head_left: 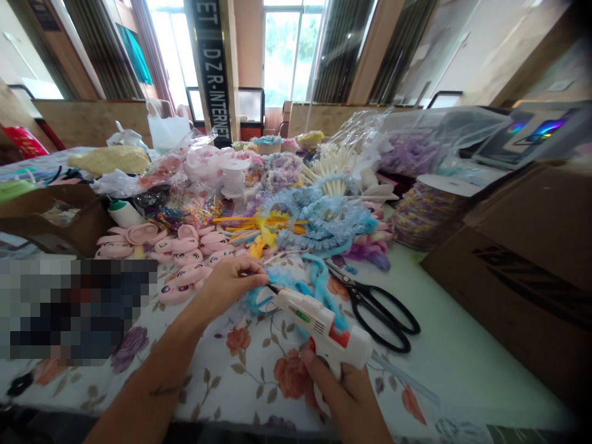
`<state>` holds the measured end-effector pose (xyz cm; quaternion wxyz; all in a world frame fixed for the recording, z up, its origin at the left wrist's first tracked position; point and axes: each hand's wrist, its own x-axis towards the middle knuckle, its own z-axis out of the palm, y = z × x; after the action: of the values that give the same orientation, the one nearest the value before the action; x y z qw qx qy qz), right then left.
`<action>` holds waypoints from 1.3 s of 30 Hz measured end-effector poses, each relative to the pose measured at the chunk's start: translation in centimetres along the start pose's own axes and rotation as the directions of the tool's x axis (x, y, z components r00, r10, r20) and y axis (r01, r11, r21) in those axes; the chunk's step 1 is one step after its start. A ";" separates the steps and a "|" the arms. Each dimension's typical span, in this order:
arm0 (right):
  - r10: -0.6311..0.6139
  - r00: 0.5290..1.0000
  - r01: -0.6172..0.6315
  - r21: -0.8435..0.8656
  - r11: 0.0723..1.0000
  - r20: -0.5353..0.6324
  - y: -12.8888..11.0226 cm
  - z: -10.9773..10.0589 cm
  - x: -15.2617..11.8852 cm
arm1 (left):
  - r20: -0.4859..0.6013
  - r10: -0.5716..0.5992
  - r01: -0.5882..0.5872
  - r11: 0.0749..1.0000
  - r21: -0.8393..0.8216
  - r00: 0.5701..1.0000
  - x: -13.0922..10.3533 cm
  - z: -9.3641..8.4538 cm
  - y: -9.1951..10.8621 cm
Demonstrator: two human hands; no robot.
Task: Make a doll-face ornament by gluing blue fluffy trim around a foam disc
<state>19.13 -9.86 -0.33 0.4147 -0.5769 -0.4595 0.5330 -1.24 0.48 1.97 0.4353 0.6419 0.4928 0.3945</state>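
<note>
My right hand (345,385) grips a white hot glue gun (324,320) with a red trigger area, its dark nozzle pointing up and left. A clear glue stick (407,376) trails from behind the gun. At the nozzle's tip, my left hand (240,274) has its thumb and fingers pinched together; what lies between them is too small to make out. Just beyond and below those fingers is fluffy blue trim (282,274), curving around a pale round piece (266,300). Black-handled scissors (370,305) lie to the right of the gun.
Pink doll-face pieces (185,256) lie to the left. Behind are yellow sticks (240,228), blue lace trim (324,216) and bagged craft materials. A large spool (430,206) and cardboard box (518,246) stand right; an open box (50,216) stands left. Floral cloth (222,394) covers the table.
</note>
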 end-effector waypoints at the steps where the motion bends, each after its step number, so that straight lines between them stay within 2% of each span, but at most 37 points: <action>1: 0.006 1.000 -0.006 -0.004 1.000 -0.004 0.0 0.0 0.0 | 0.001 0.003 -0.003 1.000 0.002 1.000 0.0 0.0 0.0; 10: 0.032 0.996 -0.035 -0.042 0.999 -0.089 0.4 0.0 -0.2 | -0.019 -0.011 0.011 1.000 0.007 1.000 0.1 0.1 -0.4; 20: 0.006 1.000 -0.006 -0.050 0.999 0.007 -0.1 0.0 -0.1 | -0.005 -0.008 0.008 1.000 -0.007 1.000 0.1 0.1 -0.3; 30: 0.026 0.991 -0.034 -0.059 0.998 -0.132 0.3 -0.2 -0.3 | -0.017 -0.018 0.018 1.000 0.013 1.000 0.2 0.1 -0.4; 33: 0.019 0.992 -0.025 -0.046 0.999 -0.125 -0.1 -0.3 -0.3 | -0.016 -0.015 0.015 1.000 0.007 1.000 0.2 0.2 -0.4; 36: -0.001 0.996 -0.006 -0.080 0.997 -0.094 -0.1 -0.4 -0.3 | -0.019 -0.019 0.020 1.000 0.014 1.000 0.2 0.2 -0.3; 39: -0.042 0.993 0.022 -0.178 0.984 -0.111 0.3 -0.6 -0.4 | -0.020 -0.020 0.021 1.000 0.006 1.000 0.1 0.2 -0.2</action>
<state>19.77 -10.28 -0.44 0.3960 -0.6336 -0.4897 0.4494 -1.08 0.60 1.69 0.4322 0.6343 0.5049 0.3949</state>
